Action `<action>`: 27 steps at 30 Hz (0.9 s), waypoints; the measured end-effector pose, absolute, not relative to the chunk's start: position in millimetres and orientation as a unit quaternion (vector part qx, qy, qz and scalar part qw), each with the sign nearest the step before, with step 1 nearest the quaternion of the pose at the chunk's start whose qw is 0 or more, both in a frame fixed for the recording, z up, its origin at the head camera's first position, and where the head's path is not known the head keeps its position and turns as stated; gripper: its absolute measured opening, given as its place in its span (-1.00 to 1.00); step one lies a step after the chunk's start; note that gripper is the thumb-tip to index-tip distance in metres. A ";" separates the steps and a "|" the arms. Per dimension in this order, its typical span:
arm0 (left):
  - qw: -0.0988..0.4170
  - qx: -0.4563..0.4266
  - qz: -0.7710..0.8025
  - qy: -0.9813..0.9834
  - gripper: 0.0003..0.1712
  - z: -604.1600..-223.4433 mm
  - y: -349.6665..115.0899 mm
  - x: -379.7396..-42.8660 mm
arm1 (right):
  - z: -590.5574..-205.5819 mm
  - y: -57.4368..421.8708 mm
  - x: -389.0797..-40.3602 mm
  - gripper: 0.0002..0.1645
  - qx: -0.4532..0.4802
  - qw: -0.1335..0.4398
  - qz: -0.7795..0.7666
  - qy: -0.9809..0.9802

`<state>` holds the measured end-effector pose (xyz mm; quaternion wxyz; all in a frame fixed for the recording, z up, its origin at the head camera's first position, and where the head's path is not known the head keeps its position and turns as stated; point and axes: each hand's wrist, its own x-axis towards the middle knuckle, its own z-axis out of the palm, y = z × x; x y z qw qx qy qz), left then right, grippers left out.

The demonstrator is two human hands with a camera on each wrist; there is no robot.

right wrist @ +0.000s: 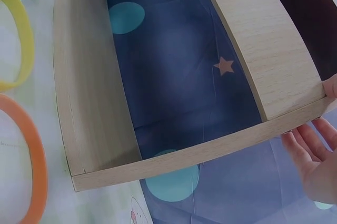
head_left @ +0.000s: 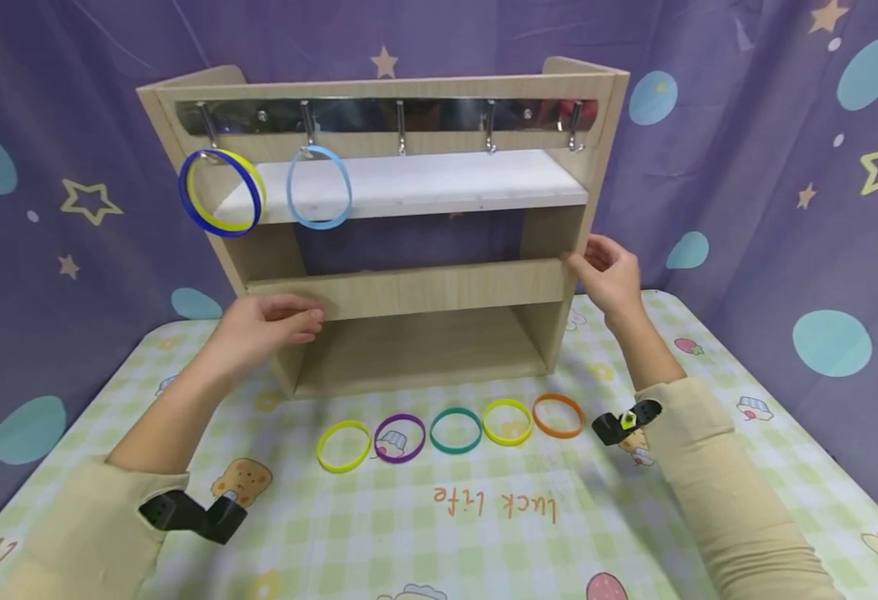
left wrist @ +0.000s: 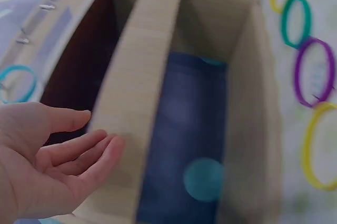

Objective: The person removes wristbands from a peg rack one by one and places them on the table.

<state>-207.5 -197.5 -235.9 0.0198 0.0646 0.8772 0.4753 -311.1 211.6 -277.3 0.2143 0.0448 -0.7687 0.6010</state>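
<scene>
Wooden rack [head_left: 439,287]: stands upright towards the far side of the counter [head_left: 319,533], between a person's two hands, its compartments facing near.
Left hand [head_left: 266,329]: by the left end of the rack's front rail [left wrist: 134,76]. Its grip is released, thumb and fingers loosely bent with a gap between them; whether the fingertips touch the wood, I cannot tell.
Right hand [head_left: 611,279]: at the rack's right side panel [right wrist: 210,151]. Its grip is grasping the panel's edge beside the rail's right end, thumb on one side and fingers round the outside.
Metal strip [head_left: 349,115]: runs across the top front of the rack and bears five hooks.
Leftmost hook [head_left: 207,125]: a dark blue ring [head_left: 184,196] and a yellow hung ring [head_left: 257,173] hang together.
Second hook [head_left: 307,125]: a light blue ring [head_left: 321,226] hangs alone.
White shelf [head_left: 439,183]: lies inside the rack, below the strip.
Row on the near side of the rack: five rings lie on the counter; from left to right, left yellow ring [head_left: 341,469], purple ring [head_left: 400,460], teal ring [head_left: 456,451], right yellow ring [head_left: 507,442], orange ring [head_left: 559,434].
Counter cloth: pale green and white checks with cartoon pictures and orange lettering.
Curtain [head_left: 454,42]: purple, with stars and teal spots, hanging on the far side.
</scene>
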 end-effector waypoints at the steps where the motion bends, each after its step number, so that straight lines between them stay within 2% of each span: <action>1: 0.013 0.064 0.488 0.870 -0.44 -230.0 -195.0 -207.7 | -278.1 211.6 -311.6 -0.61 0.045 0.214 0.601 -0.768; 7: -0.020 0.060 0.563 0.824 -0.39 -202.6 -177.9 -206.9 | -282.1 211.4 -314.3 -0.71 0.040 0.218 0.610 -0.761; 13: -0.044 0.054 0.691 0.719 -0.40 -191.9 -163.8 -207.6 | -282.6 209.8 -316.1 -0.80 0.044 0.229 0.619 -0.750; 23: -0.084 0.052 0.782 0.615 -0.98 -187.7 -152.3 -209.2 | -282.0 206.8 -316.8 -0.84 0.045 0.244 0.628 -0.737; 27: -0.102 0.058 0.797 0.593 -0.94 -188.2 -147.7 -211.4 | -284.1 206.8 -317.9 -0.82 0.045 0.250 0.638 -0.727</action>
